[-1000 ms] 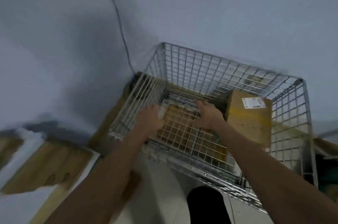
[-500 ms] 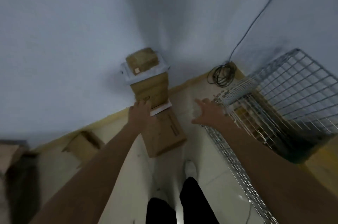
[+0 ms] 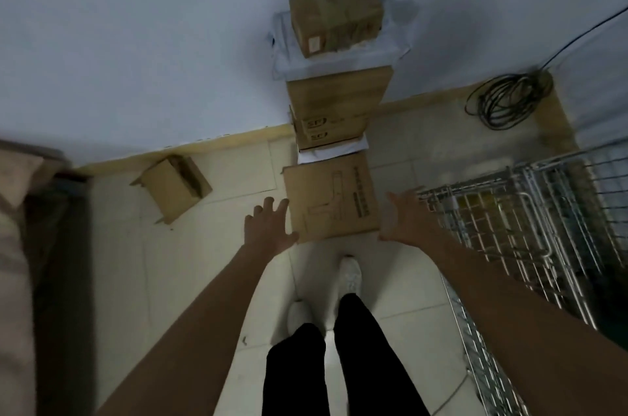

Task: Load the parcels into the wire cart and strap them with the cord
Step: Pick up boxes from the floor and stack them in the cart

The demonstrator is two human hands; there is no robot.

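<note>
Where the pale tiled floor [image 3: 190,279] meets the white wall, a stack of parcels stands. Nearest item: flat brown corrugated cardboard box [image 3: 331,200], rectangular, matte, printed with a line drawing and a column of text; its long axis runs away from the person toward the wall. Behind it: a white padded mailer [image 3: 334,149] lying flat, then two brown cartons with printed logos [image 3: 334,113], then a white plastic-wrapped parcel [image 3: 343,55], topped by a small tape-wrapped brown box [image 3: 336,16] bearing a small label.

Left hand [image 3: 268,228]: fingers spread wide and straight, thumb at the near left corner of the flat box; whether it touches is unclear. Right hand [image 3: 404,222]: open, palm turned inward, fingers extended, just beside the box's right edge. Neither hand holds anything.

Silver wire-mesh cart [image 3: 516,228]: shiny steel grid, at the right, near the right hand, with brown cardboard visible through its bars. Coiled dark cord [image 3: 506,104]: round loose loops on the floor by the wall, beyond the cart. Open brown cardboard carton [image 3: 173,189]: tipped on the floor, well left of the stack. White shoes [image 3: 348,274] and black trouser legs show below.
</note>
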